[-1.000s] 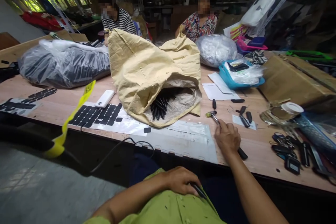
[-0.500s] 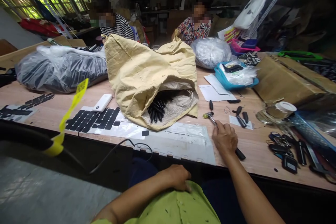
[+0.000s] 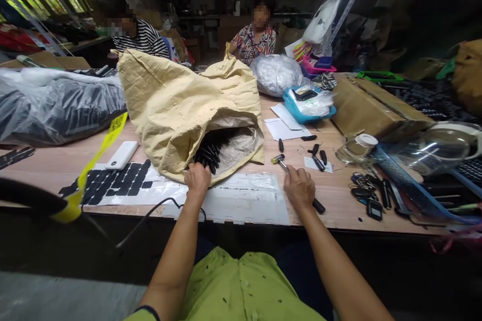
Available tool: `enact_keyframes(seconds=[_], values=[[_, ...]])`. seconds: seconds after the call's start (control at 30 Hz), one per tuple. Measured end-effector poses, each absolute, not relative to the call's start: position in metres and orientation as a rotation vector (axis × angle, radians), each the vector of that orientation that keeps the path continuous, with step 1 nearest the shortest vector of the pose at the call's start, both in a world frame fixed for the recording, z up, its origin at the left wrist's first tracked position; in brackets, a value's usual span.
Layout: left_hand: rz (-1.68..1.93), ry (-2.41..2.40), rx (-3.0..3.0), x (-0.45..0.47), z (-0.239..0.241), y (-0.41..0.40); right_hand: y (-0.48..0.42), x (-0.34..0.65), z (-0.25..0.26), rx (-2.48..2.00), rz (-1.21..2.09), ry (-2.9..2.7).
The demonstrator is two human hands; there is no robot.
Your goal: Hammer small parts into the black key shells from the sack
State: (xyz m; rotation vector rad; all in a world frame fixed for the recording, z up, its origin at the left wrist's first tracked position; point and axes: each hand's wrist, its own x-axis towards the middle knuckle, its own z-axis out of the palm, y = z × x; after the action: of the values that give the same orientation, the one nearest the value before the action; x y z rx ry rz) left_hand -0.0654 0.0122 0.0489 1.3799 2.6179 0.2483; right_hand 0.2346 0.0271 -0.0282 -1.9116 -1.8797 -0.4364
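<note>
My right hand (image 3: 299, 188) lies on the wooden table (image 3: 339, 195), closed around the black handle of a small hammer (image 3: 279, 159) whose head points away from me. My left hand (image 3: 197, 178) reaches to the mouth of a big tan sack (image 3: 181, 105) that lies on its side with several black parts (image 3: 209, 153) spilling from it. Its fingers curl at the sack's lip, right by those parts; what they hold, if anything, is hidden.
White sheets with black stick-on pieces (image 3: 120, 180) lie before the sack, beside a white power bank (image 3: 122, 155). Black key fobs (image 3: 367, 195), a clear jar (image 3: 356, 148), a cardboard box (image 3: 367, 108) and a blue tray (image 3: 305, 108) fill the right. Two people sit across the table.
My left hand has risen from my lap and gone forward to the mouth of the sack. My right hand has stayed on the hammer. The view has swung to the right.
</note>
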Motion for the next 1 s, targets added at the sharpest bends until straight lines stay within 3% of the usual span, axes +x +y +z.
enact_keyframes(seconds=[0.2, 0.3, 0.43, 0.57, 0.8, 1.0], values=[[0.524, 2.564, 1.664, -0.069, 0.04, -0.002, 0.026, 0.229, -0.025, -1.946, -0.36, -1.88], [0.74, 2.248, 1.996, -0.054, 0.034, -0.005, 0.025, 0.226, -0.022, -1.971, -0.312, -1.883], [0.611, 1.744, 2.219, -0.011, 0.026, 0.0, 0.026, 0.223, -0.018, -2.012, -0.257, -1.892], [0.513, 1.627, 2.173, 0.008, 0.016, 0.009, 0.025, 0.222, -0.018, -2.033, -0.24, -1.891], [0.703, 1.54, 2.054, -0.008, -0.004, 0.012, 0.026, 0.222, -0.015, -2.032, -0.222, -1.873], [0.746, 1.517, 2.009, -0.006, -0.007, 0.013, 0.015, 0.226, -0.004, -1.887, 0.059, -1.796]])
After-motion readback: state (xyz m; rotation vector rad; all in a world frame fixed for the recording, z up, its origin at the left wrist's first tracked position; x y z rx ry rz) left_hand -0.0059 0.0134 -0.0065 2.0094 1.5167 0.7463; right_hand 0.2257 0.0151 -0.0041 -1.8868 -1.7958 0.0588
